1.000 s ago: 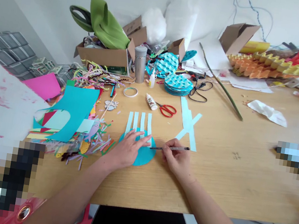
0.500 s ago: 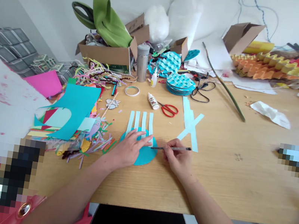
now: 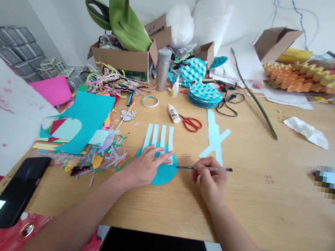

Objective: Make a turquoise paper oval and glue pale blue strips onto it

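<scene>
My left hand (image 3: 146,166) lies flat with its fingers spread on a teal paper disc (image 3: 162,175) and on the near ends of several pale blue paper strips (image 3: 159,135) that stick out past the disc's far edge. My right hand (image 3: 211,181) pinches a thin dark pen (image 3: 203,168), held almost level, with its tip just right of the disc's edge and not touching it. Both hands rest on the wooden table (image 3: 251,198).
Loose pale blue strips (image 3: 214,137) lie crossed to the right of the disc. Red scissors (image 3: 191,123), a glue bottle (image 3: 172,112) and a tape ring (image 3: 150,100) lie beyond. Paper scraps (image 3: 87,147) pile at left; a phone (image 3: 15,190) sits at the table's near left edge.
My right hand with the pen has drawn back to the right, so its tip has left the disc's edge. My left hand stays pressed on the strips.
</scene>
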Tool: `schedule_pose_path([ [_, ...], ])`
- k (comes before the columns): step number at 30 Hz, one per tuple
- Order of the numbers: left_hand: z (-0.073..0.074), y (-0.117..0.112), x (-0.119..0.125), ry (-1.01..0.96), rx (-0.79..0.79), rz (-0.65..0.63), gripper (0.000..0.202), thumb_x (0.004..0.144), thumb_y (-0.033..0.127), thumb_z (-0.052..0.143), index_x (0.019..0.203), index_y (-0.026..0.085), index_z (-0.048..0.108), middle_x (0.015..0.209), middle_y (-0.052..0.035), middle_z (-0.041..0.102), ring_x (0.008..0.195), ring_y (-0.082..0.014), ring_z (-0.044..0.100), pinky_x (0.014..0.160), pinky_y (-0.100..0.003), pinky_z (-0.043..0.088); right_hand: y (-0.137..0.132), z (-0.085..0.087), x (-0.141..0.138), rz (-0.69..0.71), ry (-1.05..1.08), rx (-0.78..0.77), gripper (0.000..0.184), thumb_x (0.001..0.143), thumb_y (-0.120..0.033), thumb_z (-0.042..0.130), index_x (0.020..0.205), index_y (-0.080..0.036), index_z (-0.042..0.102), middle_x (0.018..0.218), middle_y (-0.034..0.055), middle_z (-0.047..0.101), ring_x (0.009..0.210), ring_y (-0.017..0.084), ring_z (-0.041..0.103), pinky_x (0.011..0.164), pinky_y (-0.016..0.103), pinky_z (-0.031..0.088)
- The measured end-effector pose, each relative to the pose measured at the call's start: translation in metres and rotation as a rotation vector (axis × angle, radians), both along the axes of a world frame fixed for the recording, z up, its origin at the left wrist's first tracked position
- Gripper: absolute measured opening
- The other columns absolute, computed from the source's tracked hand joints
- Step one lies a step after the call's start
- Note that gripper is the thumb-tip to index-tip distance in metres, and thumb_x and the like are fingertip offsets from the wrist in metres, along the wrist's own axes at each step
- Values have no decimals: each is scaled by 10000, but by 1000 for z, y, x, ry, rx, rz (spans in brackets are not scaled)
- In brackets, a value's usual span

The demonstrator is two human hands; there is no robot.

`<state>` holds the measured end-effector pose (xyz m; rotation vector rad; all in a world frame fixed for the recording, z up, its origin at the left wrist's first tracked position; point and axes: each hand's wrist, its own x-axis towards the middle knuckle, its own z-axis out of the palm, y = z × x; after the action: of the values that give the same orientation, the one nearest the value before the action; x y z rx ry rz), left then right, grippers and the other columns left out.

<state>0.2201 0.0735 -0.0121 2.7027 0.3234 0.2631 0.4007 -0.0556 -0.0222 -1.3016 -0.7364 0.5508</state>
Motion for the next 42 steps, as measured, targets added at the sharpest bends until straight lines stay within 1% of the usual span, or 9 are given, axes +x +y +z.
schedule_pose_path([
  [4, 2, 2, -3, -170, -65, -14, 809, 793, -44, 359, 1528, 250, 190, 1396, -37, 561, 1370, -216, 363, 1145, -492, 318, 2, 0, 1, -177, -67, 107, 169, 855, -311, 636, 758, -210, 542, 537, -42, 572, 450, 117, 548, 438, 237, 445],
  [8, 6, 14, -11, -464, -94, 122, 780, 812, -29, 350, 1524, 258, 207, 1377, -72, 572, 1312, -220, 446, 1091, -473, 372, 6, -7, -1, -308, -254, 61, 163, 881, -356, 634, 894, -199, 590, 718, -13, 620, 581, 125, 622, 542, 259, 514],
  [14, 2, 34, -27, -652, 0, 406, 720, 818, 7, 378, 1500, 206, 268, 1291, -112, 612, 1224, -238, 532, 1055, -468, 390, 11, -17, 7, -225, -714, -15, 151, 941, -317, 544, 975, -213, 648, 881, 48, 668, 825, 190, 626, 756, 359, 524],
  [20, -1, 35, -28, -670, 32, 439, 691, 822, 6, 382, 1481, 196, 300, 1237, -108, 633, 1176, -235, 557, 1017, -446, 423, 11, -19, 8, -95, -1130, -263, 321, 944, -360, 533, 1199, -186, 622, 1135, 100, 683, 1142, 299, 521, 951, 490, 438],
  [25, 2, 31, -28, -636, 48, 419, 701, 820, -5, 385, 1480, 216, 304, 1212, -89, 645, 1133, -228, 569, 986, -424, 444, 8, -20, 1, -77, -1191, -372, 473, 904, -508, 565, 1246, -186, 617, 1243, 108, 648, 1240, 333, 466, 1031, 539, 363],
  [29, 2, 31, -29, -627, 34, 436, 719, 814, -18, 380, 1484, 230, 301, 1192, -81, 645, 1117, -222, 572, 958, -403, 461, 14, 0, 9, -49, -1104, -318, 420, 942, -473, 503, 1207, -177, 641, 1199, 113, 662, 1193, 291, 512, 990, 444, 423],
  [33, 3, 30, -30, -609, 27, 419, 746, 789, -33, 370, 1482, 236, 306, 1193, -82, 636, 1131, -221, 563, 960, -402, 462, 59, 40, 29, 191, -1079, -513, 327, 965, -387, 481, 1114, -174, 679, 1146, 100, 669, 1068, 218, 604, 885, 302, 468],
  [36, 3, 30, -31, -597, 32, 401, 732, 792, -32, 363, 1471, 237, 318, 1197, -85, 635, 1129, -221, 563, 949, -401, 470, 115, 60, 38, 195, -1176, -771, 338, 963, -396, 491, 1170, -185, 655, 1133, 107, 658, 1033, 219, 632, 867, 289, 447],
  [42, 4, 31, -31, -555, 67, 424, 715, 793, -32, 358, 1459, 231, 340, 1180, -89, 654, 1105, -228, 579, 927, -403, 492, 199, 48, 35, 87, -1198, -955, 278, 908, -300, 557, 1099, -112, 632, 1112, 190, 658, 991, 283, 663, 754, 308, 461],
])
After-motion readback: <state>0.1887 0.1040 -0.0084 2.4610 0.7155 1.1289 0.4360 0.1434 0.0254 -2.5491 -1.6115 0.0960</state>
